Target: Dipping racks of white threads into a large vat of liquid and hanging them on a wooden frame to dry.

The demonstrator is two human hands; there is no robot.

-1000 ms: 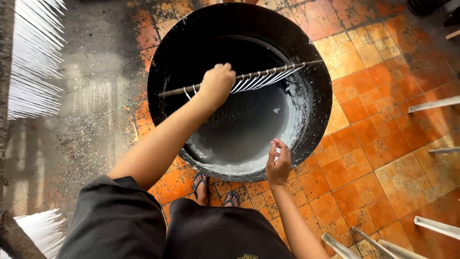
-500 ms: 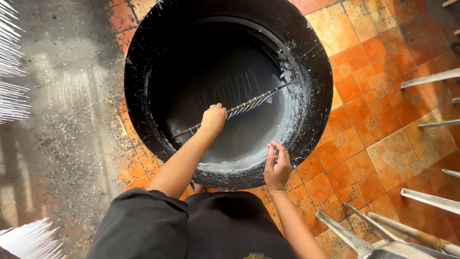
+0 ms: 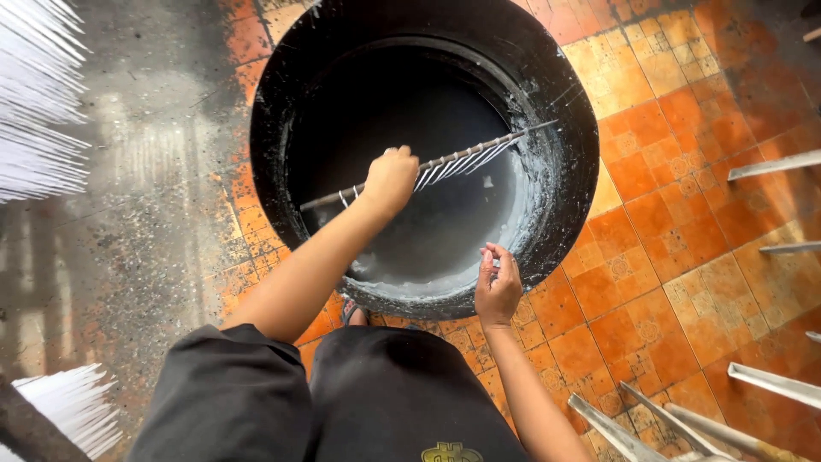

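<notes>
A big round black tub [image 3: 282, 103] stands on the floor before me, holding pale grey liquid [image 3: 445, 231]. My left hand [image 3: 389, 178] grips a long metal rod [image 3: 479, 151] hung with a row of thin white sticks, held slanted over the liquid with its far end near the tub's right wall. My right hand [image 3: 498, 284] rests at the tub's near rim, fingers loosely curled; whether it holds anything small is unclear.
Orange patterned tiles [image 3: 676, 222] cover the floor on the right, grey stained concrete [image 3: 128, 214] on the left. Bundles of white sticks [image 3: 34, 111] fan out at upper left and lower left [image 3: 73, 406]. Metal bars [image 3: 770, 167] lie along the right edge and lower right.
My left hand and the rod have lifted slightly and swung over the liquid. The view has shifted, bringing the tub closer to centre. My right hand stays at the rim.
</notes>
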